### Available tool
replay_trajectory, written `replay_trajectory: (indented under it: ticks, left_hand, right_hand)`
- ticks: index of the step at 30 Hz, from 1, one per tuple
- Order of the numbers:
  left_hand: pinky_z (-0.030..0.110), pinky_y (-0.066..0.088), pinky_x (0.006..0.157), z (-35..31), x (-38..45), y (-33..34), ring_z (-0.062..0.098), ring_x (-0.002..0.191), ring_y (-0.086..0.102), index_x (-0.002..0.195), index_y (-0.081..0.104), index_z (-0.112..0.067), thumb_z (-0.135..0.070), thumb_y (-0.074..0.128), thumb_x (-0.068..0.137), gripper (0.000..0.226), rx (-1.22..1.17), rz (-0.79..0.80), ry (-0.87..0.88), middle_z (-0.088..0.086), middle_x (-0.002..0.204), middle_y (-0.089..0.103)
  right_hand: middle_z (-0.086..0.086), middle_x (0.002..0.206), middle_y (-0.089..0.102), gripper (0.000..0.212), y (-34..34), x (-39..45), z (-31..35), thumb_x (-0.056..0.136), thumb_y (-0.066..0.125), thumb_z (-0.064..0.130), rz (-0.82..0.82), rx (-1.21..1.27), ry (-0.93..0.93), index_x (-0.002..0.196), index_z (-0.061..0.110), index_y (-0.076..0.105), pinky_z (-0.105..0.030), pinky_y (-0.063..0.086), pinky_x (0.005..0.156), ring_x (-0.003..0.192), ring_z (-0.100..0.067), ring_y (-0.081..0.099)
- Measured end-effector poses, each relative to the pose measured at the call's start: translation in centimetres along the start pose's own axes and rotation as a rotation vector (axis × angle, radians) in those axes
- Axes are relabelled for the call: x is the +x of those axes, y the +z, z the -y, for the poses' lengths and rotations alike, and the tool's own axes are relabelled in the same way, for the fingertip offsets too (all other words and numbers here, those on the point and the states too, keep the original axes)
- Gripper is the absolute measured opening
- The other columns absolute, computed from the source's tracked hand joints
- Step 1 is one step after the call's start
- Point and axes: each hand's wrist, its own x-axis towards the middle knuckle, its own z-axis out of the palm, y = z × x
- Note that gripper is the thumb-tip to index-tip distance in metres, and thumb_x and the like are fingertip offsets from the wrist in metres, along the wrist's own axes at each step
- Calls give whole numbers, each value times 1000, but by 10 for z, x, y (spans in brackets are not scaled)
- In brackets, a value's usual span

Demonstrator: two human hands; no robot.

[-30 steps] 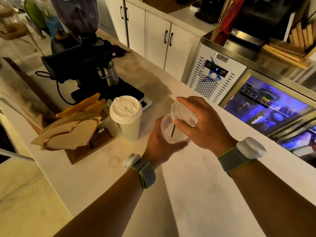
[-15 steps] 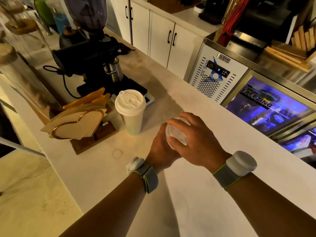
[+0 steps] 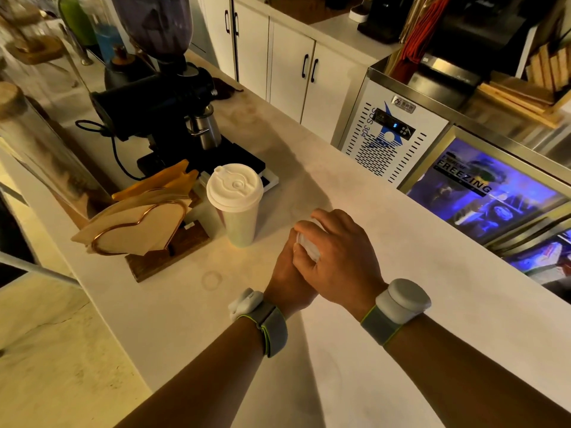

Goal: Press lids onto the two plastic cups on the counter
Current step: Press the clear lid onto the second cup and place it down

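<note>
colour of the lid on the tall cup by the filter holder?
White, with moulded circular ridges; the lid sits on the tall cup. Seen in the head view.

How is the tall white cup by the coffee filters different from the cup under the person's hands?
The tall white cup stands free on the counter, untouched; the small cup is held by the left hand with the right hand on top. The tall cup's opaque white lid shows fully; the small cup's clear lid is mostly covered. Both stand upright on the counter.
</note>
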Motion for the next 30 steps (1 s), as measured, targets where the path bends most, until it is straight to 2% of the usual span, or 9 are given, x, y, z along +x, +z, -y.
replay_trajectory:
  ticks: [6, 10, 13, 17, 19, 22, 25, 28, 30]
  left_hand:
    - [25, 57, 81, -2, -3, -8, 17, 102, 63, 125, 46, -24, -59, 64, 72, 66, 34, 93, -16, -1, 112, 63]
    - [34, 44, 105, 7, -16, -21, 14, 128, 50, 142, 35, -35, -41, 80, 73, 83, 88, 118, -52, -7, 140, 54]
    - [29, 40, 104, 5, -20, -23, 14, 132, 47, 140, 40, -36, -39, 80, 73, 78, 59, 68, -85, -10, 142, 52]
    - [27, 43, 99, -1, -21, -28, -3, 124, 47, 129, 44, -51, -34, 86, 68, 76, 8, 90, -104, -24, 133, 54]
    - [29, 45, 99, 0, -21, -32, 0, 125, 48, 123, 43, -59, -31, 86, 66, 76, -19, 90, -123, -26, 130, 55]
    - [37, 43, 104, 7, -22, -34, 9, 132, 46, 133, 45, -45, -29, 86, 67, 79, -38, 85, -156, -16, 138, 53]
    - [31, 43, 101, 13, -22, -34, 12, 134, 44, 139, 42, -37, -29, 85, 70, 82, -27, 90, -169, -9, 143, 51]
    - [17, 45, 89, 14, -21, -32, 7, 126, 50, 134, 45, -44, -31, 85, 71, 75, -18, 90, -174, -19, 133, 56]
    - [10, 48, 78, 12, -19, -31, -1, 115, 55, 122, 46, -57, -35, 85, 69, 69, -24, 69, -179, -28, 120, 58]
  right_hand:
    - [-9, 120, 63, 38, 5, 0, -2, 86, 55, 45, -48, 43, -7, 113, 20, 64, -39, 54, 75, 101, -29, 57]
    - [-8, 122, 62, 37, 1, -2, -2, 86, 57, 42, -40, 79, 14, 114, 19, 65, -40, 54, 77, 106, -28, 56]
    - [-5, 131, 58, 44, -3, 0, 1, 87, 57, 46, 18, 130, 47, 124, 22, 62, -41, 50, 88, 118, -25, 50]
    - [6, 146, 47, 50, -20, 4, -11, 93, 38, 47, 15, 668, 256, 139, 30, 46, -24, 34, 105, 129, -1, 39]
    - [7, 147, 45, 46, -22, -4, -31, 97, 31, 40, -126, 902, 420, 140, 32, 43, -28, 34, 107, 131, -4, 40]
    - [4, 135, 54, 32, -11, -27, -52, 102, 36, 24, -274, 1245, 736, 126, 37, 53, -36, 42, 100, 125, -19, 51]
    - [3, 126, 62, 39, 11, -47, -53, 94, 51, 5, -106, 1250, 781, 110, 38, 64, -43, 48, 95, 117, -24, 57]
    - [14, 113, 67, 41, 29, -57, -46, 84, 67, 19, 152, 1025, 613, 115, 45, 61, -29, 51, 80, 107, -13, 61]
    - [21, 109, 66, 52, 36, -55, -40, 77, 76, 33, 197, 966, 599, 123, 45, 54, -17, 49, 73, 101, -6, 62]
